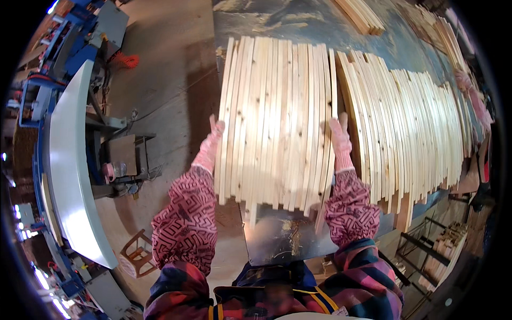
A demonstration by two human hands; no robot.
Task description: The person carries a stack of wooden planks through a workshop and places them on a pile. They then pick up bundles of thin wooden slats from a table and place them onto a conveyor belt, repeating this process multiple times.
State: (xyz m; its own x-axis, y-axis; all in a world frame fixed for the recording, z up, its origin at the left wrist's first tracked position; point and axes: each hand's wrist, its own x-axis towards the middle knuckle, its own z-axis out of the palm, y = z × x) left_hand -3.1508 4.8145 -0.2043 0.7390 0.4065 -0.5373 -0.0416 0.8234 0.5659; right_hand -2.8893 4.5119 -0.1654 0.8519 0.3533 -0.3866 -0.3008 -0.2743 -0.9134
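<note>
A broad row of pale wooden strips [274, 122] lies side by side in front of me, their ends slightly uneven. My left hand [209, 146], in a pink glove, rests along the row's left edge with its fingers stretched forward. Against the right edge is my right hand [340, 140], gloved alike, its fingers extended and partly apart. Neither hand wraps round a strip; the row lies between the two. Patterned pink sleeve covers [186, 218] reach over both forearms. A few strips stick out toward me at the near end.
A second row of wooden strips [410, 122] lies to the right on the blue-grey table [314, 24]. More strips [360, 16] lie at the far side. Another person's gloved arm [477, 104] shows at the far right. Leftward stand a white panel [72, 165] and a wooden stool [137, 255].
</note>
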